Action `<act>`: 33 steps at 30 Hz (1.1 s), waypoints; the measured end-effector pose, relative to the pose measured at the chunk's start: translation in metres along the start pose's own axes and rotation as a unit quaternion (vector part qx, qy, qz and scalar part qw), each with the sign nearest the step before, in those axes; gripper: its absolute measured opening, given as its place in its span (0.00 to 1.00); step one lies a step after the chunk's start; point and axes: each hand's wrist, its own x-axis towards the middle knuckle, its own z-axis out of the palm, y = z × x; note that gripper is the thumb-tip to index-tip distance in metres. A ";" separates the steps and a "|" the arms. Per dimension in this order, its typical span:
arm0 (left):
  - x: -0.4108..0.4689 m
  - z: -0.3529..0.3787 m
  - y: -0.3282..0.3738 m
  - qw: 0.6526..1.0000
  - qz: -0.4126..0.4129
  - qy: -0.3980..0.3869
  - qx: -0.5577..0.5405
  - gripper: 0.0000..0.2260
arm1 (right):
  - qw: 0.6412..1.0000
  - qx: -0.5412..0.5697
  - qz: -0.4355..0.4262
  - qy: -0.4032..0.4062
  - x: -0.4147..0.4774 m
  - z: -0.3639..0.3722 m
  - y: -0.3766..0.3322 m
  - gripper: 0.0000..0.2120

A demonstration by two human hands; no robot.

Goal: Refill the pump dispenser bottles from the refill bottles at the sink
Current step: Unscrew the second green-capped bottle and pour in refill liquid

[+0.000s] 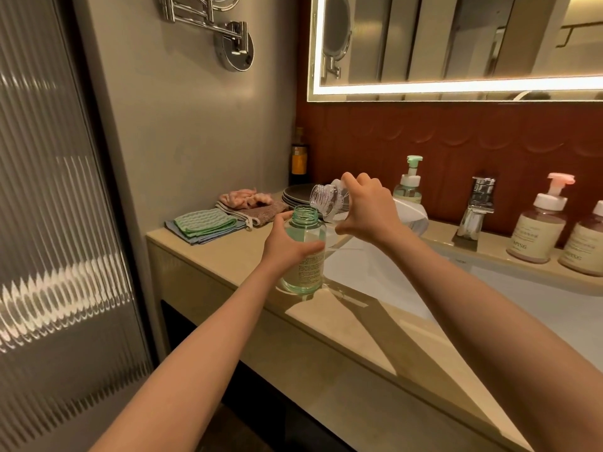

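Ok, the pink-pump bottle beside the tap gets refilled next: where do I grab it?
Wrap the grip round the wide body of the pink-pump bottle, coming from the sink side: it stands upright, wall behind, tap left, another bottle close right.

Folded green cloths (205, 225) beside pink rags (243, 197), dark stacked plates (295, 195), chrome tap (477, 203), lit mirror (456, 40) above
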 end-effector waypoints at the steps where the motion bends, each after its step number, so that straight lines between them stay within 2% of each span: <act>1: 0.000 0.001 0.000 1.000 0.001 0.002 0.000 0.36 | 1.000 -0.003 0.000 0.000 0.000 0.000 0.000 0.36; 11: 0.000 0.004 -0.003 1.000 -0.006 0.011 0.022 0.37 | 0.999 -0.038 -0.006 0.002 0.001 -0.002 -0.002 0.35; 15: -0.001 0.005 -0.001 0.999 -0.022 0.014 0.029 0.42 | 0.998 -0.055 -0.009 0.003 0.002 -0.003 -0.003 0.33; 20: 0.001 0.004 -0.001 0.999 -0.024 0.018 0.044 0.37 | 0.998 -0.062 -0.009 0.001 0.001 -0.004 -0.003 0.33; 33: 0.002 0.005 -0.001 0.999 -0.033 0.022 0.033 0.36 | 0.997 -0.081 -0.016 0.011 0.001 -0.003 -0.004 0.34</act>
